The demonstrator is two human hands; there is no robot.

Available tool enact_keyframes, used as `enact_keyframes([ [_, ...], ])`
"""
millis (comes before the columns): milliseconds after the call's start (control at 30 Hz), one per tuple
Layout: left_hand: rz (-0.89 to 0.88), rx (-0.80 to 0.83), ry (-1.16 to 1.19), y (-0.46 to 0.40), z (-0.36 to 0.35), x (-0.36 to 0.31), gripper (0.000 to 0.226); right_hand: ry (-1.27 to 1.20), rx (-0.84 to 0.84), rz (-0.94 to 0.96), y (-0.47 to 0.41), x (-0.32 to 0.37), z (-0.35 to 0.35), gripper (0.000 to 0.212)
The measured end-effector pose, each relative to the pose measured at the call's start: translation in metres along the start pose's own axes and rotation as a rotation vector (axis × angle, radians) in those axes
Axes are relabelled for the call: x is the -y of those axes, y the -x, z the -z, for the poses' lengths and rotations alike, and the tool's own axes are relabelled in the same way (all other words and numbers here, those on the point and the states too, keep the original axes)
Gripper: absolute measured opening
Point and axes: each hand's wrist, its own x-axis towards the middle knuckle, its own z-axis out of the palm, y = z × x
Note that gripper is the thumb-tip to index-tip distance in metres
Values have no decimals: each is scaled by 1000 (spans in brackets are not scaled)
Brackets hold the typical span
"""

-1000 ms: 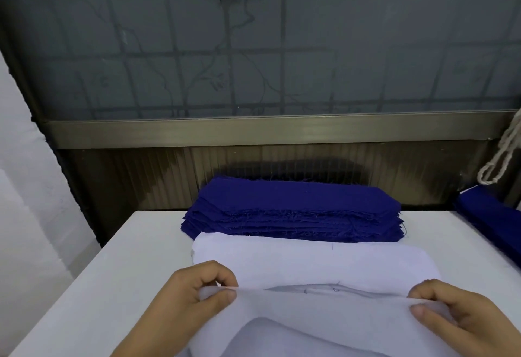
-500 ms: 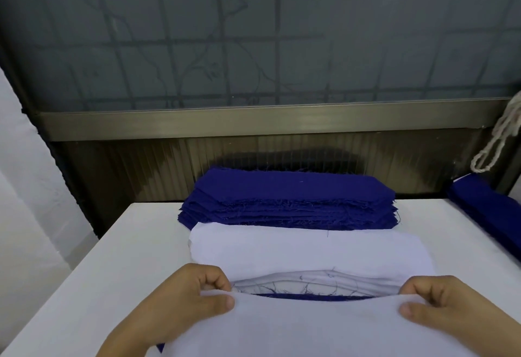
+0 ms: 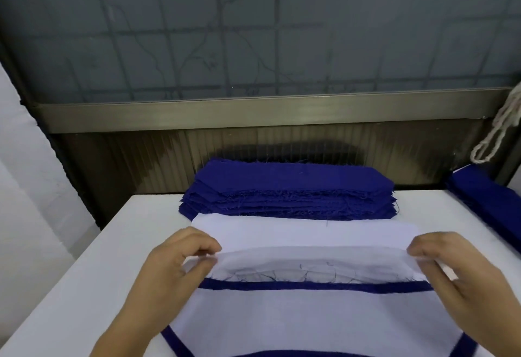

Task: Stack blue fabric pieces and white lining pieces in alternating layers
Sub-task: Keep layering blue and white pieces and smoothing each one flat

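Lining piece (image 3: 310, 255) hangs between my 2 hands, left hand (image 3: 174, 266) and right hand (image 3: 456, 269) each with a pinching grip on one end, its long axis crosswise above the blue-edged stack (image 3: 313, 286) on the surface (image 3: 93, 272).

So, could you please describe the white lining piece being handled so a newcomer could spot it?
On the white table, nearer than the blue fabric stack, lies a white pile. The white lining piece is pinched at its ends by the left hand and right hand, alone lifted off a blue piece.
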Motion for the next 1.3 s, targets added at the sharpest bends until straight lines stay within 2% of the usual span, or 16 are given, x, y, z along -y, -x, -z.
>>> enact_keyframes([
  [133, -288, 253, -141, 18, 5, 12, 43, 125, 69, 256, 28, -9, -8, 48],
  [200, -301, 375, -186, 28, 0, 15, 50, 164, 139, 328, 41, -12, -12, 43],
  [233, -274, 431, -192, 31, -1, 16, 52, 182, 192, 355, 45, -13, -12, 38],
  [333, -238, 419, -375, 33, -8, 9, 43, 208, 305, 350, 50, -19, -8, 35],
  [433, -94, 422, -149, 26, -11, 9, 31, 201, 380, 310, 47, -23, -2, 26],
  [500, -133, 388, -193, 30, -13, 8, 20, 233, 437, 348, 45, -28, 0, 17],
  [567, 61, 574, -147, 32, -14, 9, 24, 254, 473, 383, 43, -30, 2, 16],
  [633, 160, 661, -49, 29, -23, 10, 19, 249, 455, 403, 38, -28, 5, 16],
  [700, 258, 762, -28, 32, -22, 7, 40, 254, 483, 419, 35, -22, 8, 13],
  [733, 257, 758, 0, 34, -21, 7, 40, 230, 484, 418, 35, -20, 8, 14],
  [833, 138, 573, 114, 34, -20, 8, 5, 192, 424, 341, 31, -14, 7, 31],
  [900, 99, 559, 98, 40, -17, 12, 11, 243, 397, 322, 27, -9, 5, 46],
  [1000, 55, 605, 4, 36, -21, 17, 26, 170, 395, 244, 24, 0, 9, 34],
  [1100, 47, 606, -44, 36, -21, 22, 30, 187, 358, 208, 19, 5, 13, 37],
  [1200, 64, 557, -47, 36, -22, 18, 22, 271, 357, 171, 19, 6, 9, 36],
  [1300, -2, 398, -132, 27, -25, 14, 5, 194, 247, 2, 28, 1, -4, 50],
])
